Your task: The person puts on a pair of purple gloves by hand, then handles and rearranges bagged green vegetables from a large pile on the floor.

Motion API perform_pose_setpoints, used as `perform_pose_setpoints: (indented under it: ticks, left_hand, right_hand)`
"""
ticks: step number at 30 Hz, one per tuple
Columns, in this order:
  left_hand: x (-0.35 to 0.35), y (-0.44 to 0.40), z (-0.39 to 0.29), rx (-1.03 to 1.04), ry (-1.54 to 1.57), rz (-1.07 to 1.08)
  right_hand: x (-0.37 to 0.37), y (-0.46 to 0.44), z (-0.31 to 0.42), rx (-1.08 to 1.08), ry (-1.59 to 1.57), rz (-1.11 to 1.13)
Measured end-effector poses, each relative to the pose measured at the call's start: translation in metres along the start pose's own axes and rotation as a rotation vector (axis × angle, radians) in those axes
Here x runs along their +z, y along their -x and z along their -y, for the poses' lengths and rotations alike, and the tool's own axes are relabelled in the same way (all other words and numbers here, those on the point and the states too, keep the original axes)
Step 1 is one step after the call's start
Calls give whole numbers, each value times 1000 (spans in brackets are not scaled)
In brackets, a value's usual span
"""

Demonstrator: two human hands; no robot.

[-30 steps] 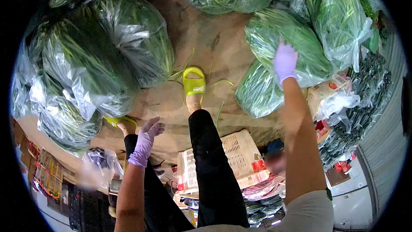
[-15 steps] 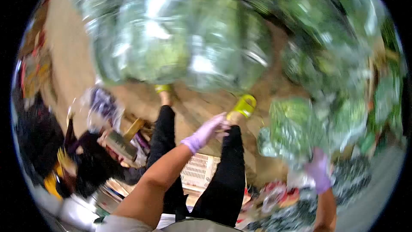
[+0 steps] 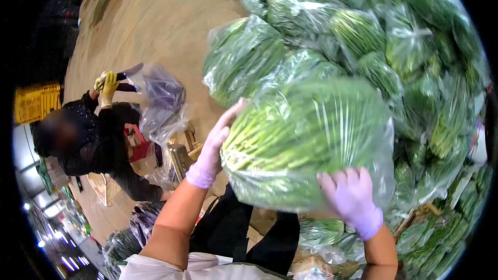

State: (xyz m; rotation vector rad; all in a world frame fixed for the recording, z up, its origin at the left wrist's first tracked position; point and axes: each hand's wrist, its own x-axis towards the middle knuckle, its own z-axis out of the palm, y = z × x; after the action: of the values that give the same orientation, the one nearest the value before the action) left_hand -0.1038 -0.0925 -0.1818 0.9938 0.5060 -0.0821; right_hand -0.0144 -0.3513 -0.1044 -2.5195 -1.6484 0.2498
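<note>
A large clear plastic bag of green stalks [image 3: 306, 140] is held up in front of the body, between my two gloved hands. My left hand [image 3: 213, 145], in a purple glove, presses against the bag's left side, its fingers partly hidden at the edge. On the lower right of the bag, my right hand [image 3: 350, 194] grips the plastic with curled fingers. Pale stalk ends show on the bag's left side, and leafy green fills the rest.
More bagged greens [image 3: 358, 31] are heaped behind and to the right. At the left, a person in dark clothes [image 3: 111, 140] with yellow gloves handles a clear bag with purple contents [image 3: 161, 98]. A yellow crate [image 3: 39, 103] stands at far left. Brown floor [image 3: 155, 26] shows behind.
The view has swung round. Both hands now hold a bag of greens up; earlier my left hand was off the bags and my right hand was at a bag lower right.
</note>
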Motion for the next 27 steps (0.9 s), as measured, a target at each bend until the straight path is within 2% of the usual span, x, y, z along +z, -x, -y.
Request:
perform_pose_setpoints:
  ticks: [2,4,6,7,8,9,10,12,13,14,16,18,20,22,23,25,27]
  left_hand:
    - [-39,-26,14,-57,108,-83]
    - [-76,-53,42,-177,276,-161]
    - [-109,-76,75,-260,225,-224]
    - [-131,-87,98,-386,116,-249]
    - [-135,-98,120,-477,53,-431]
    - [-140,-104,127,-553,-89,-329]
    - [-144,-111,135,-631,-230,-217]
    - [-146,-127,157,-663,-317,-217]
    - [-154,-137,171,-596,-595,-213]
    - [-160,-141,182,-510,-872,-205]
    - [-164,-137,188,-509,-841,-210]
    - [-165,-129,191,-447,-894,-94]
    - [-149,-123,187,-455,-902,-144]
    - [-148,-122,206,-343,-950,-180]
    - [-141,-120,205,-338,-955,-169]
    - [-125,-113,205,-375,-1051,-204]
    - [-119,-101,224,-282,-992,-170]
  right_hand:
    - [31,-50,-13,-5,69,105]
    - [87,-87,-28,6,66,48]
    - [157,-114,-40,-5,32,10]
    - [192,-125,-43,-16,24,28]
    - [225,-132,-45,-26,-28,140]
    - [249,-135,-45,-30,-83,253]
    - [263,-134,-42,-25,-98,270]
    - [282,-122,-36,109,-39,514]
    - [289,-112,-40,223,-144,547]
    - [290,-99,-43,236,-149,555]
    - [288,-62,-46,348,-334,459]
    - [289,-15,-43,442,-354,489]
    - [283,37,-36,527,-369,504]
    - [291,98,-25,717,-508,527]
    - [293,127,-16,728,-508,521]
    - [294,186,8,1085,-617,606]
    - [302,246,44,1251,-664,570]
